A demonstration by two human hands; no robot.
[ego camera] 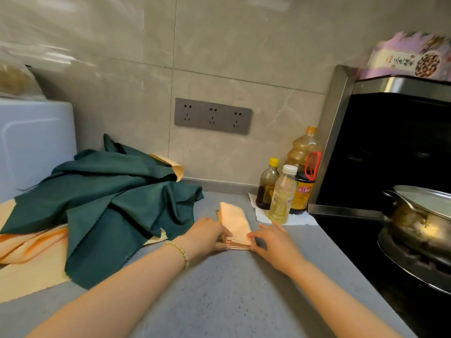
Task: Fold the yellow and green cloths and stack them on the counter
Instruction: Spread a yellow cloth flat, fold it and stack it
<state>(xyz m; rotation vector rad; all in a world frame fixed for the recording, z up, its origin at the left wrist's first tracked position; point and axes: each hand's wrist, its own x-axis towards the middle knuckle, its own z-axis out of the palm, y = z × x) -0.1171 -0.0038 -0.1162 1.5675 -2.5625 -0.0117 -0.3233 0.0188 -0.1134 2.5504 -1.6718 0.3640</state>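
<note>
Narrow folded pale yellow cloth lies mid grey speckled tabletop, between both hands. Left hand, beaded bracelet on wrist, at cloth's near left corner: fingers pressed together on top, thumb at near edge, pinching corner. Right hand at near right edge: fingers spread, relaxed, index tip and thumb touching cloth. Crumpled dark green cloth heaped at left over unfolded pale yellow cloths. Oil and sauce bottles just beyond folded cloth, right.

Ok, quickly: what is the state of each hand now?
Left hand: pinches the folded cloth at its near left corner.
Right hand: open, fingers touch the cloth's right edge.
</note>
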